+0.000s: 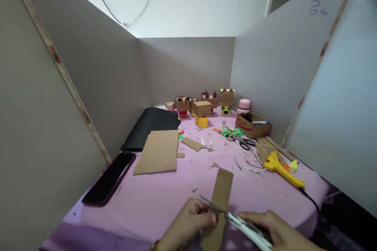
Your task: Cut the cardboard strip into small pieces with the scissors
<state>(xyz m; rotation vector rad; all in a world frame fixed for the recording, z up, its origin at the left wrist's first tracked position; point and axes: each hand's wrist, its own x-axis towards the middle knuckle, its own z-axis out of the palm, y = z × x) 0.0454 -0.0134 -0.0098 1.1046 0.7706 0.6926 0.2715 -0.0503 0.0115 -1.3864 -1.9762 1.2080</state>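
At the table's near edge my left hand [193,219] pinches a long cardboard strip [223,184], thumb on top and fingers behind it. My right hand [269,225] is closed round the white handles of a pair of scissors [246,227]. The scissors' blades lie across the strip, one over its face, just above my left thumb. The strip stands tilted, its far end pointing away from me. Small cardboard scraps [195,190] lie on the pink cloth near it.
A cardboard sheet [160,153], black sheet [150,125] and phone [108,180] lie left. On the right are a yellow glue gun [282,168] with a cord, black scissors [246,143] and a box [253,127]. Several cardboard figures [202,110] stand behind; grey partitions [188,60] enclose the table.
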